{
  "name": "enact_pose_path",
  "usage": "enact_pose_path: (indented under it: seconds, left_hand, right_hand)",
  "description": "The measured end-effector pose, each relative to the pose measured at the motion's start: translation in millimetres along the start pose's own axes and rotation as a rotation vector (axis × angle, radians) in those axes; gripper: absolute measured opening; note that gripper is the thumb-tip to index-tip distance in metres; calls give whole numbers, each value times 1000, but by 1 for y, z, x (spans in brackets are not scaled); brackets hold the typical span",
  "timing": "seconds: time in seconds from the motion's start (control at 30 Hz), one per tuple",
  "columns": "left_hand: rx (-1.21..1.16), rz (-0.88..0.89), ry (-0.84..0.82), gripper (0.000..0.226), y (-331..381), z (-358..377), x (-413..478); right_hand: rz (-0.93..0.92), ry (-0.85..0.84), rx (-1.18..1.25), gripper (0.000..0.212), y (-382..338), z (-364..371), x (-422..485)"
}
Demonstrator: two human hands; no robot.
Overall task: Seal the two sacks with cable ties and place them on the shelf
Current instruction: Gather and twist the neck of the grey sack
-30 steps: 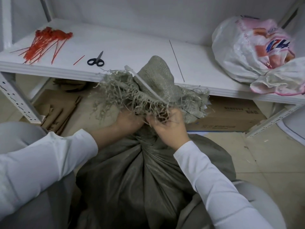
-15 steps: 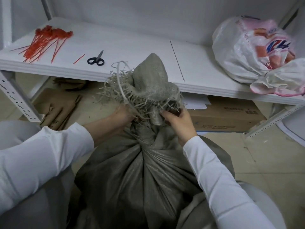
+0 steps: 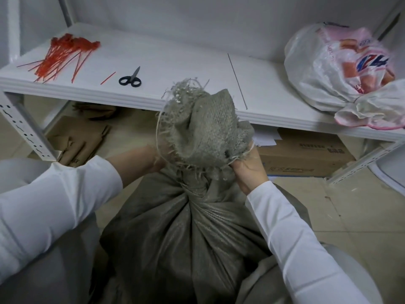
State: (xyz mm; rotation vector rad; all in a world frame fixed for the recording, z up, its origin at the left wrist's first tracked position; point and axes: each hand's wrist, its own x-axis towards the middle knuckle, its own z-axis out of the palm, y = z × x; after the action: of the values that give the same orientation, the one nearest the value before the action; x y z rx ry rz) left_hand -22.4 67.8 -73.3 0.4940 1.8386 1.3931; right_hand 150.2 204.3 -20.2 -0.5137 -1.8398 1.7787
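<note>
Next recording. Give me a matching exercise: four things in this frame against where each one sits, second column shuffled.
1. grey sack
2. scissors
3. red cable ties
4. white printed sack

A. right end of the shelf
B. left end of the shelf
C. in front of the shelf, neck bunched
D. on the shelf, right of the red cable ties

Pairs: 1-C, 2-D, 3-B, 4-A

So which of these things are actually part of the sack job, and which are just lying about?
Part of the job: grey sack, gripped by the right hand; left hand behind its neck; red cable ties; printed white sack; shelf; probably scissors.
Just lying about: cardboard box, flattened cardboard, both under the shelf.
</note>
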Motion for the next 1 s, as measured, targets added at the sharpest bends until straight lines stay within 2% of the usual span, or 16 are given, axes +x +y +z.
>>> enact_pose_path:
  seconds: [0.03,0.07,0.13,0.2,0.27,0.37,0.43,0.5,0.53,0.57,0.6,0.67,0.8,0.87,1.0]
  left_hand:
    - [-13,25,-9,58,9,8,-3]
    - [14,73,-29,61,20,18,-9]
    - [14,240,-28,23,42,37,-27]
    - [81,241,64,37,39,33,-16]
    - [213,230,194,29,40,35,-15]
    - [363,314,300,26,43,43,-24]
    - [476,415,374,27,42,48,-31]
    - [552,577,376,16,41,54,-43]
    - [581,654,326,16,37,57,-48]
    - [624,728,271,27,34,60,-54]
    - [705,786,223,44,29,62,-56]
    - [870,877,187,67,19,64,-58]
    - [994,670,94,89,13,68,-53]
    - [951,622,82,88,15,67,-48]
    - [750,729,57,63,18,60,-42]
  right_hand:
    - [-17,45,-26,78,1,-1,1]
    - [-1,84,-97,63,-1,-2,2]
    - [39,211,-250,53,9,-8,11]
    - [103,300,-367,46,14,-10,15]
    - [98,385,-376,29,16,-10,14]
    - [19,475,-289,39,18,-5,15]
    - [25,492,-267,39,20,-6,16]
    - [35,516,-282,32,18,-10,18]
    - [41,524,-287,22,17,-12,20]
    - [37,534,-302,14,16,-14,20]
    - [36,549,-321,17,16,-16,20]
    - [10,545,-324,18,22,-18,23]
    - [-11,433,-460,10,23,-9,20]
    - [-118,346,-472,10,18,4,13]
    - [-168,207,-412,27,21,24,2]
